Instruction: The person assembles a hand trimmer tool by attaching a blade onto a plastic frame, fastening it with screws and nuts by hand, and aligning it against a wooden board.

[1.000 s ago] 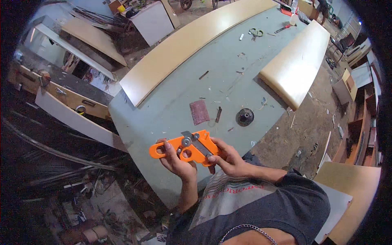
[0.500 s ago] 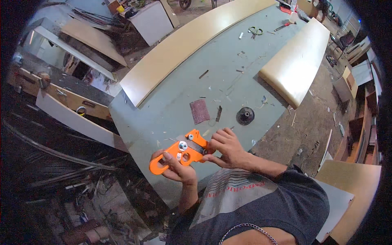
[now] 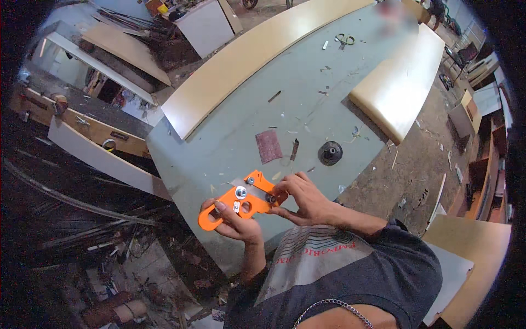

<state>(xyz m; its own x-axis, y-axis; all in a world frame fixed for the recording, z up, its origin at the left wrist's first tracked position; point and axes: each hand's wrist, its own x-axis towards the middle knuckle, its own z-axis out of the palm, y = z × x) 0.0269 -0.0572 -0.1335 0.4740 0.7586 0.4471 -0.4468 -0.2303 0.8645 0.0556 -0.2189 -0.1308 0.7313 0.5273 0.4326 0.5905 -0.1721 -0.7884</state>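
Observation:
Above the near edge of the grey-green table (image 3: 216, 151), both hands hold an orange hand cutter (image 3: 223, 204) with bolts and a loop at one end. My left hand (image 3: 241, 227) is closed around the loop end, its thumb lying on top. At the other end, my right hand (image 3: 309, 200) has its thumb and fingers closed on the cutter beside a dark round part; the fingers hide some of that end. Beyond the hands lie a reddish-brown piece of sandpaper (image 3: 268, 147), a dark narrow strip (image 3: 295, 149) and a black round disc with a raised hub (image 3: 330, 153).
A long pale panel (image 3: 235, 60) runs along the table's left side, and a thick pale panel (image 3: 397, 82) overhangs the right. Green-handled scissors (image 3: 345, 40) lie far back among scraps. Boards (image 3: 466, 247) stand at the lower right.
The orange cutter has shifted slightly up and left with both hands. More of its orange end now shows between my right thumb and fingers.

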